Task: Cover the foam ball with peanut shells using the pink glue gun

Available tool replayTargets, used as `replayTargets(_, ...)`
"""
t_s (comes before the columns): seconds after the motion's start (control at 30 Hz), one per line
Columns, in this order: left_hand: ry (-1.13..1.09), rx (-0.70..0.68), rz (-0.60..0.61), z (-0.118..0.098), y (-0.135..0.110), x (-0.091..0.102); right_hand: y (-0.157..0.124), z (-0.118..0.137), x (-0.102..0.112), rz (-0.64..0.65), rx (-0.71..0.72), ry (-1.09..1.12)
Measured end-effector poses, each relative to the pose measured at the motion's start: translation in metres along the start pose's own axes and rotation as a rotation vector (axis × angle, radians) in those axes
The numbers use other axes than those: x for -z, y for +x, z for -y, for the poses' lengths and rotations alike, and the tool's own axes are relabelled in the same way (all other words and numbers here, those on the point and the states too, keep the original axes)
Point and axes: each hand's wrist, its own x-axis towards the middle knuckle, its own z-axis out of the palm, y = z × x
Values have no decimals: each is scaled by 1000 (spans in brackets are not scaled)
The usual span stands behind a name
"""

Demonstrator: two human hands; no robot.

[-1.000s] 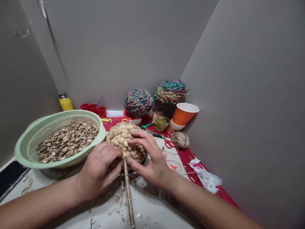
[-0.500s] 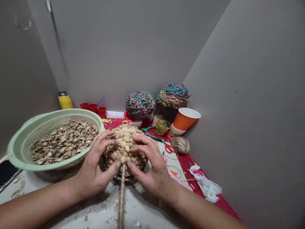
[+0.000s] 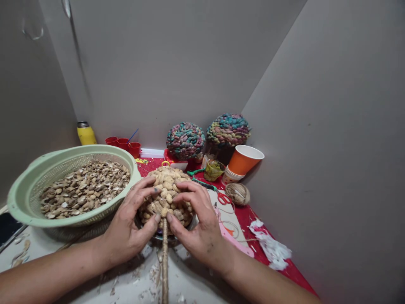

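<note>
In front of me on the counter (image 3: 193,280), the ball of pale nutshells (image 3: 167,184) sits in a dark base (image 3: 158,242), mostly hidden. My left hand (image 3: 128,223) and right hand (image 3: 201,221) are cupped round its sides, covering much of them, thumbs pressing beside the top of a brown stem (image 3: 165,266); its lower end is cut off, and I can't tell whether it's stick or cord. A green colander (image 3: 22,207) of broken shells (image 3: 87,188) crowds the counter's left edge. Two coloured balls (image 3: 186,140) stand at the back edge; toward the right edge lie red-handled scissors (image 3: 218,195), blades hard to make out, a twine ball (image 3: 232,193) and crumpled white plastic (image 3: 276,253).
</note>
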Motion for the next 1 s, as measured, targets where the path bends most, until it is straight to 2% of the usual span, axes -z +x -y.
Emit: replayTargets(1.0,-17,-8,-6,-3,1,-4,-5,-1,2,2,9,-16)
